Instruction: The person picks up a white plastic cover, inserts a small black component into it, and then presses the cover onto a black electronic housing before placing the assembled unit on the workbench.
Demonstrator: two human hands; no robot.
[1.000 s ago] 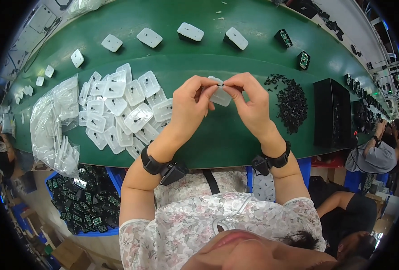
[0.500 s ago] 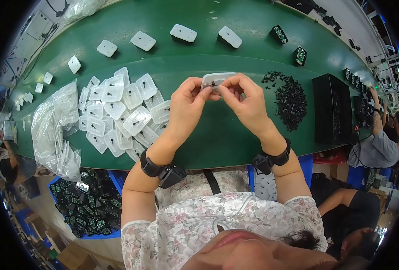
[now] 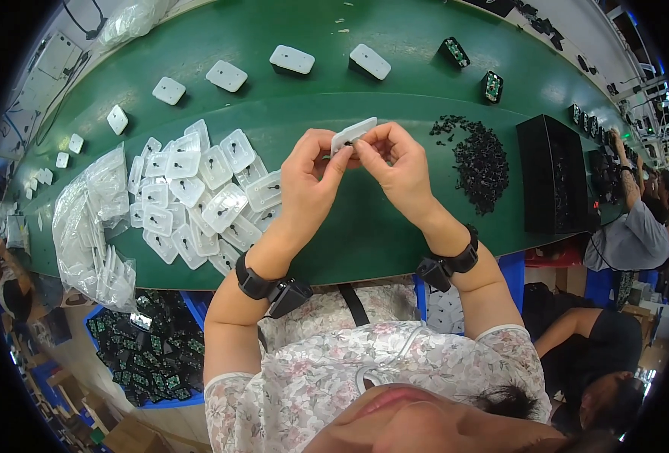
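Observation:
Near the middle of the green table, my left hand (image 3: 310, 172) grips a white plastic cover (image 3: 356, 130), tilted with its far edge raised. My right hand (image 3: 396, 170) is closed, thumb and forefinger pinched at the cover's near face around a small black piece (image 3: 349, 143), partly hidden by the fingers. To the left lies a heap of similar white covers (image 3: 186, 164), several with a small black part at their middle. On the right is a pile of small black parts (image 3: 482, 170).
A black bin (image 3: 553, 174) stands right of the pile. White-topped boxes (image 3: 292, 59) and open black housings with circuit boards (image 3: 492, 87) line the far strip. Plastic bags (image 3: 97, 219) hang over the left edge, above a blue crate (image 3: 191, 399) of circuit-board units. Other people sit at right.
The cover has tipped up more steeply and turned between my hands. The row of boxes on the far strip has shifted a little to the left.

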